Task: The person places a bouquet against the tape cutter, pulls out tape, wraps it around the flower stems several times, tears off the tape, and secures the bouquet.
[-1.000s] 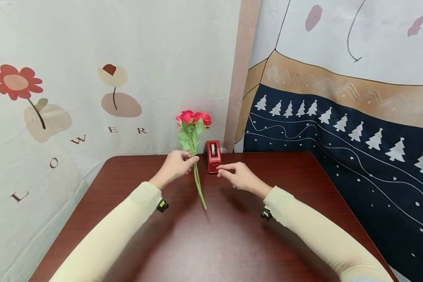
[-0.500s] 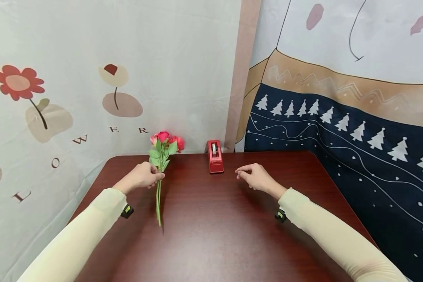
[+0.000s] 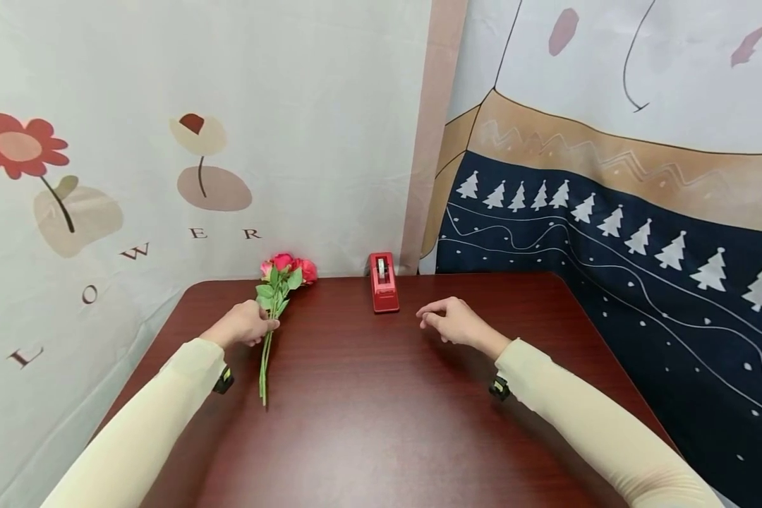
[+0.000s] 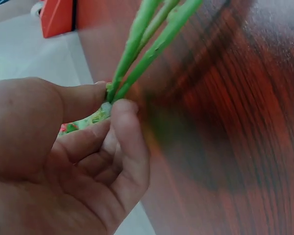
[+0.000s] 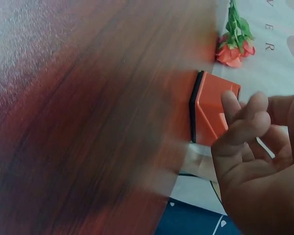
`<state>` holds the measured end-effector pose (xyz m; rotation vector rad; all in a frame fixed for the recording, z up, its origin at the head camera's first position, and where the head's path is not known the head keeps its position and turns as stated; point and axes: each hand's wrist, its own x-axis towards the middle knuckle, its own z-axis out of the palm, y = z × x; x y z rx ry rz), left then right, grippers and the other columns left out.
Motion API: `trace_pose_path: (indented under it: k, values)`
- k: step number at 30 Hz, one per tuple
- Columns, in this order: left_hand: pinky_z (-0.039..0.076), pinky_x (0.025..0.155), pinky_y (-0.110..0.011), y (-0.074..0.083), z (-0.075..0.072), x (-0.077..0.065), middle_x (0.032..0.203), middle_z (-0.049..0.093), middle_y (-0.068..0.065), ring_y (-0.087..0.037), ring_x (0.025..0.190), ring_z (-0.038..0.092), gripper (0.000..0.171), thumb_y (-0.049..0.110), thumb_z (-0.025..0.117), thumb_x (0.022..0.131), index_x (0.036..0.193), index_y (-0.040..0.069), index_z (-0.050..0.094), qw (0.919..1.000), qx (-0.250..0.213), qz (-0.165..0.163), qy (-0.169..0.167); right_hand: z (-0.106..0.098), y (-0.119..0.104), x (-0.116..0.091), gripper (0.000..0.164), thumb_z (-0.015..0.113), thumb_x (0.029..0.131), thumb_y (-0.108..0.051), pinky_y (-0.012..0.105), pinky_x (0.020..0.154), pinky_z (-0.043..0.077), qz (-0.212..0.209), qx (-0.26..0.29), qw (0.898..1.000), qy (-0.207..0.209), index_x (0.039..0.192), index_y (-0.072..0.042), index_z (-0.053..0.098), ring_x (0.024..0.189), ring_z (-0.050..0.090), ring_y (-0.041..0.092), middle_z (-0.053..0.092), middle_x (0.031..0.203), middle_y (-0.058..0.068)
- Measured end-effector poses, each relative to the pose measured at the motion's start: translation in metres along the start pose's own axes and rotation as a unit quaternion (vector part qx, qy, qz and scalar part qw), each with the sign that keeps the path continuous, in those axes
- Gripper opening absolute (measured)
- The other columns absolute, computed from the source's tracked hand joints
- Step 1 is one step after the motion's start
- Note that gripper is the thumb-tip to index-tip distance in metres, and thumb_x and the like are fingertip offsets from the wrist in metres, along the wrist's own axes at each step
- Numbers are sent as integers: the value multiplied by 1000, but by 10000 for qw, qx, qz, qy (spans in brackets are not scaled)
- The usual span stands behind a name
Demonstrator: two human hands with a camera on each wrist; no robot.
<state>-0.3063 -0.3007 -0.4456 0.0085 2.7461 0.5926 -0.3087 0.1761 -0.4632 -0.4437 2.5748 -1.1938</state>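
My left hand (image 3: 240, 324) pinches a small bunch of artificial roses (image 3: 284, 265) by the stems, low over the left part of the table. The pink and red blooms point toward the back wall, the bare stem ends toward me. Thumb and fingertips close round several green stems (image 4: 154, 46) in the left wrist view. A red tape dispenser (image 3: 384, 286) stands at the table's back edge, a roll in its top. To its right and nearer me, my right hand (image 3: 458, 322) hovers with loosely bent fingers, holding nothing. In the right wrist view the fingers overlap the dispenser (image 5: 210, 105).
The dark red wooden table (image 3: 381, 423) ends at the back against a pale curtain (image 3: 330, 127) printed with flowers and letters. A navy curtain (image 3: 609, 282) with white trees hangs along the right side.
My left hand has carried the roses leftward from beside the tape dispenser and lowered them toward the table. My right hand has drawn away from the dispenser to the right.
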Motion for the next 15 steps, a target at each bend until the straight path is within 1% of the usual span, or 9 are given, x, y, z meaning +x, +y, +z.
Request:
trace_pose_path:
  k: [3,4,5,7,9,11,13,14,15]
  values:
    - [58,71,-35,-6,-1,4,68,66,-3,-16,62,69,36,32,68,109,108,-3,78,9997,144,-18,207,-2,-2,0,31,62,112,-24,28,49,47,-28,-31,10000,-87,136,-10,78,52,56,18,83,105,9]
    - [57,71,-36,-8,-1,5,70,67,-5,-18,63,70,36,33,68,108,106,-1,79,9994,248,-35,252,-3,-2,0,31,62,112,-24,29,49,47,-41,-30,9999,-110,136,-10,78,52,57,19,82,105,9]
    - [56,72,-38,-9,-1,6,73,68,-8,-20,65,69,36,33,69,107,103,-1,80,9990,336,-32,294,-4,-2,1,32,63,112,-24,29,50,48,-58,-23,9999,-127,136,-10,78,52,57,19,83,104,9]
    - [57,74,-42,-11,-1,5,84,72,-12,-25,74,71,34,34,71,106,104,1,81,9977,548,-33,401,-5,-2,1,33,63,112,-25,30,51,50,-79,3,9998,-186,137,-10,77,53,58,19,83,105,9]
    - [57,74,-47,-10,-2,4,90,74,-15,-31,82,71,34,38,74,103,98,4,79,9955,766,-100,546,-7,-2,2,33,62,112,-24,32,53,53,-64,39,9997,-230,137,-10,77,54,58,19,83,106,8]
    - [56,71,-50,-6,-3,2,88,72,-14,-34,84,69,39,43,78,99,86,7,76,9919,952,-150,829,-8,-2,1,32,62,112,-22,35,55,55,-38,83,9996,-279,137,-10,77,55,59,19,83,106,8]
    - [54,65,-49,0,-6,0,77,67,-11,-35,79,68,47,50,79,97,73,11,68,9876,1033,-228,1161,-10,-3,1,31,62,112,-21,36,57,56,-35,103,9995,-304,136,-10,78,58,60,20,83,107,9]
    - [52,62,-47,5,-8,-1,72,64,-9,-34,75,66,51,52,78,98,69,13,65,9855,1025,-223,1331,-11,-4,0,31,62,112,-21,37,57,56,-56,80,9996,-277,135,-10,78,59,61,20,83,106,11]
    - [51,59,-45,11,-9,-3,69,62,-7,-33,73,66,51,53,77,99,68,13,66,9826,1010,-146,1550,-13,-6,0,30,62,112,-22,37,59,57,-104,32,9997,-208,134,-10,79,63,62,20,82,106,12]
